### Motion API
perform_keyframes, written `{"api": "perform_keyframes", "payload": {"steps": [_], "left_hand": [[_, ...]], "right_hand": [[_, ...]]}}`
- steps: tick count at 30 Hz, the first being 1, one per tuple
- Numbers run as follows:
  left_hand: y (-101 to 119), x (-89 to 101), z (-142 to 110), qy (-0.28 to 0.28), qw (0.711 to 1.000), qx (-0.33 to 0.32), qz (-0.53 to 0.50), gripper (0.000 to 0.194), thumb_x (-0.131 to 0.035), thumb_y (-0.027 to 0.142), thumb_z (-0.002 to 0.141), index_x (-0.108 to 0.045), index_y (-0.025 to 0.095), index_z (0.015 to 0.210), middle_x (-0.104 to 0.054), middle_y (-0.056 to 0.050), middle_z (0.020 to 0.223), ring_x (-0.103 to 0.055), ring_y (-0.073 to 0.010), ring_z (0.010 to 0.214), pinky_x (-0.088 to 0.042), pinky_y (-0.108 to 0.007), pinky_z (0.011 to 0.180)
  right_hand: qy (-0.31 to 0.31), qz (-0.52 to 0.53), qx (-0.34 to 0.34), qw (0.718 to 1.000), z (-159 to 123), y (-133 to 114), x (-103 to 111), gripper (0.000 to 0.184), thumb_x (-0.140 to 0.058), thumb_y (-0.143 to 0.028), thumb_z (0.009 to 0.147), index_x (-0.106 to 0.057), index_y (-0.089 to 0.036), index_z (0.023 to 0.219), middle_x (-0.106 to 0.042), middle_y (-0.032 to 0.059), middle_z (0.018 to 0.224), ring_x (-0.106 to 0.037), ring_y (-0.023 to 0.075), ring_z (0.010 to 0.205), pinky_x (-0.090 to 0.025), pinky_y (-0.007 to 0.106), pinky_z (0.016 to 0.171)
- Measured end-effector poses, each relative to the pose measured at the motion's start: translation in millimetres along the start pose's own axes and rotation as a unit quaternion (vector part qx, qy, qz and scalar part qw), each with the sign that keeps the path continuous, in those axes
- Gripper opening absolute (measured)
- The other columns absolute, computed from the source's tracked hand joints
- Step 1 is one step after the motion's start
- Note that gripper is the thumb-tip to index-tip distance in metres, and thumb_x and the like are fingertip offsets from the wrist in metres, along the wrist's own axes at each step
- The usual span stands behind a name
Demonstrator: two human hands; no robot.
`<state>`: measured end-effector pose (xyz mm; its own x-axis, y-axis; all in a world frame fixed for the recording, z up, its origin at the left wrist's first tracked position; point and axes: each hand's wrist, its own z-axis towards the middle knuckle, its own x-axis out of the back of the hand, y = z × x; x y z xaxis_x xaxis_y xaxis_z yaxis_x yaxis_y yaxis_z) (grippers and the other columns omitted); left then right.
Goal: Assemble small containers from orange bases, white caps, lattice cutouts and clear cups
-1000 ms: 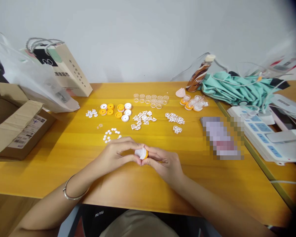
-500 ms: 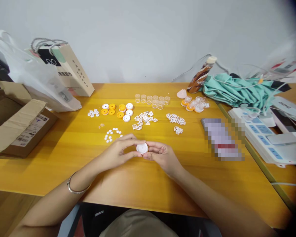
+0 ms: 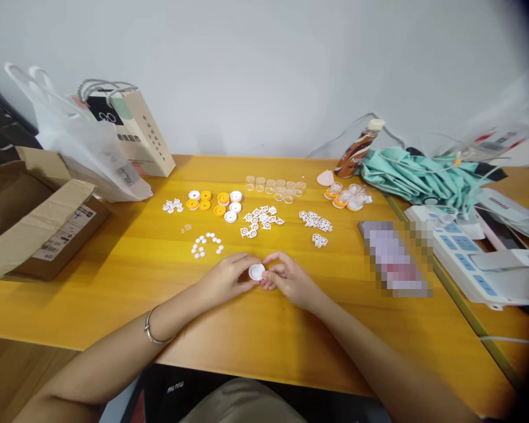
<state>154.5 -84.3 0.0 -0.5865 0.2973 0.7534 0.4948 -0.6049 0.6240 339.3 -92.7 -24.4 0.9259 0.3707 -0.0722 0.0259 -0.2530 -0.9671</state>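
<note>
Cap (image 3: pixel 256 272), 6 o'clock | left hand (image 3: pixel 227 276) holds it, right hand (image 3: pixel 293 282) pinches edge | maybe fitting | next needs steady grip

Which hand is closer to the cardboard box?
Left. The left hand is to the right of the cardboard box; the right hand is farther right, past the left one.

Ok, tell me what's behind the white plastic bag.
A beige paper bag stands behind the white plastic bag, its upper front and right side showing; dark items show past the left edge. The paper bag's lower left front is covered.
</note>
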Motion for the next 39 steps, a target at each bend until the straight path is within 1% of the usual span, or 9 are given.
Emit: {"api": "perform_keyframes", "payload": {"steps": [4, 9, 11, 14, 19, 22, 28, 33, 39], "left_hand": [[-3.7, -0.6, 0.3, 0.007, 1.0, 0.014, 0.006, 0.022, -0.056, 0.02, 0.081, -0.056, 0.017, 0.103, -0.061, -0.006, 0.095, -0.056, -0.0169, 0.087, -0.045, -0.03, 0.08], [-10.0, 0.0, 1.0, -0.003, 0.998, 0.039, -0.049, 0.027, -0.063, 0.024, 0.077, -0.057, 0.017, 0.103, -0.059, -0.006, 0.096, -0.055, -0.0167, 0.086, -0.045, -0.03, 0.078], [-11.9, -0.2, 1.1, -0.003, 0.997, 0.046, -0.069, 0.028, -0.063, 0.024, 0.077, -0.057, 0.017, 0.104, -0.058, -0.006, 0.096, -0.055, -0.0156, 0.083, -0.046, -0.028, 0.075], [-13.7, -0.5, 1.0, -0.003, 0.996, 0.049, -0.076, 0.03, -0.064, 0.024, 0.076, -0.057, 0.018, 0.105, -0.057, -0.005, 0.094, -0.055, -0.0149, 0.081, -0.046, -0.027, 0.073], [-14.8, 0.4, 0.2, 0.001, 0.997, 0.037, -0.064, 0.037, -0.065, 0.023, 0.074, -0.055, 0.019, 0.11, -0.058, -0.006, 0.1, -0.055, -0.0173, 0.089, -0.045, -0.03, 0.079], [-14.2, 1.5, 0.2, -0.005, 0.998, 0.032, -0.049, 0.042, -0.065, 0.023, 0.074, -0.053, 0.019, 0.114, -0.057, -0.008, 0.104, -0.055, -0.0192, 0.094, -0.045, -0.032, 0.084], [-12.3, 3.5, -0.5, -0.007, 0.999, 0.028, -0.038, 0.05, -0.069, 0.032, 0.071, -0.052, 0.019, 0.116, -0.058, -0.008, 0.105, -0.055, -0.0209, 0.097, -0.044, -0.035, 0.086], [-11.2, 5.9, -1.2, 0.007, 0.999, 0.024, -0.043, 0.055, -0.067, 0.044, 0.071, -0.051, 0.02, 0.117, -0.057, -0.008, 0.109, -0.054, -0.0212, 0.099, -0.042, -0.036, 0.088], [-8.4, 8.2, -1.2, 0.024, 1.0, 0.006, -0.01, 0.05, -0.063, 0.045, 0.074, -0.052, 0.02, 0.115, -0.058, -0.008, 0.106, -0.055, -0.0209, 0.097, -0.044, -0.036, 0.087]], "right_hand": [[0.06, -0.159, 0.068, 0.983, 2.7, -5.8, 13.8, 0.024, -0.058, -0.043, 0.075, -0.055, -0.02, 0.08, -0.058, -0.0032, 0.056, -0.055, 0.0117, 0.049, -0.046, 0.026, 0.052], [0.301, -0.283, 0.154, 0.898, -0.3, -26.4, 71.1, 0.027, -0.056, -0.045, 0.075, -0.06, -0.019, 0.078, -0.063, 0.003, 0.07, -0.056, 0.0146, 0.061, -0.044, 0.028, 0.058], [0.366, -0.318, 0.14, 0.863, -1.1, -28.8, 97.3, 0.029, -0.056, -0.046, 0.075, -0.06, -0.018, 0.079, -0.062, 0.0041, 0.07, -0.054, 0.0155, 0.061, -0.043, 0.029, 0.059], [0.365, -0.391, 0.096, 0.839, 2.6, -20.7, 121.9, 0.035, -0.06, -0.05, 0.071, -0.06, -0.017, 0.081, -0.06, 0.0053, 0.072, -0.053, 0.0169, 0.063, -0.042, 0.031, 0.061], [0.336, -0.429, 0.089, 0.834, 14.5, -3.3, 124.9, 0.036, -0.059, -0.051, 0.07, -0.06, -0.016, 0.08, -0.059, 0.0067, 0.079, -0.052, 0.018, 0.069, -0.04, 0.032, 0.063], [0.324, -0.418, 0.085, 0.845, 16.6, -2.7, 123.4, 0.03, -0.06, -0.046, 0.069, -0.059, -0.017, 0.076, -0.059, 0.0054, 0.075, -0.052, 0.0176, 0.068, -0.04, 0.031, 0.063], [0.326, -0.323, 0.088, 0.884, 16.6, -5.6, 120.0, 0.026, -0.062, -0.041, 0.066, -0.057, -0.018, 0.076, -0.058, 0.0026, 0.069, -0.049, 0.0144, 0.06, -0.04, 0.029, 0.057], [0.358, -0.262, 0.103, 0.89, 16.5, -9.9, 111.8, 0.026, -0.065, -0.039, 0.063, -0.056, -0.018, 0.074, -0.06, 0.003, 0.068, -0.054, 0.0153, 0.062, -0.043, 0.029, 0.059], [0.362, -0.215, 0.104, 0.901, 17.5, -7.4, 113.2, 0.031, -0.07, -0.042, 0.059, -0.056, -0.019, 0.073, -0.063, 0.0031, 0.066, -0.061, 0.0179, 0.063, -0.047, 0.032, 0.063]]}}
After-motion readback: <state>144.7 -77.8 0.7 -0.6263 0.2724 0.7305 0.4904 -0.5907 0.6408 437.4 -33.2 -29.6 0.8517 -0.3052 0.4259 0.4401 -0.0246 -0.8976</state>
